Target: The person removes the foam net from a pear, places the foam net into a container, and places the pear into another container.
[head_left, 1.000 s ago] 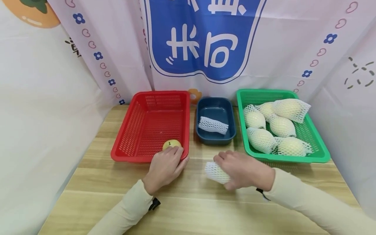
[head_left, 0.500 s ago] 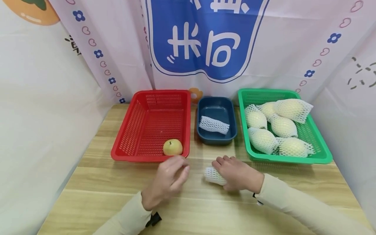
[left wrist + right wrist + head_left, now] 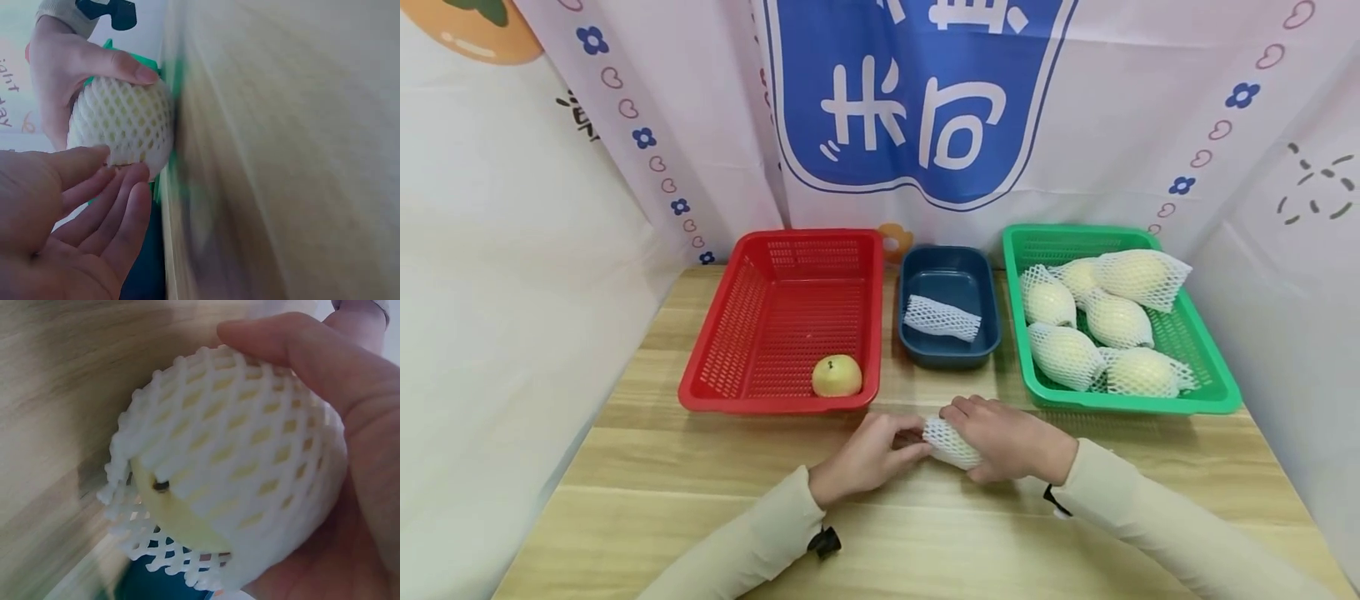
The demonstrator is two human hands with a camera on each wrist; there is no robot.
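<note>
My right hand [image 3: 1003, 437] grips a round yellow pear [image 3: 187, 515] in a white foam net sleeve [image 3: 951, 443], just above or on the table. In the right wrist view the sleeve's end gapes around the dark stem. My left hand [image 3: 871, 454] is at the sleeve's left end, thumb and fingertips beside its rim. In the left wrist view those fingers [image 3: 128, 219] are fairly straight and reach the net's edge; a firm pinch is not visible. A bare pear [image 3: 837, 376] lies in the near right corner of the red basket [image 3: 782, 406].
A small blue bin [image 3: 950, 362] holding a flat foam net [image 3: 942, 319] stands behind the hands. Right of it, a green basket [image 3: 1210, 367] contains several net-wrapped pears [image 3: 1118, 321]. A printed curtain [image 3: 715, 100] hangs behind the wooden table [image 3: 700, 492].
My left hand has let go of the bare pear in the red basket and moved right to the sleeve's end. My right hand still holds the wrapped pear, with little movement.
</note>
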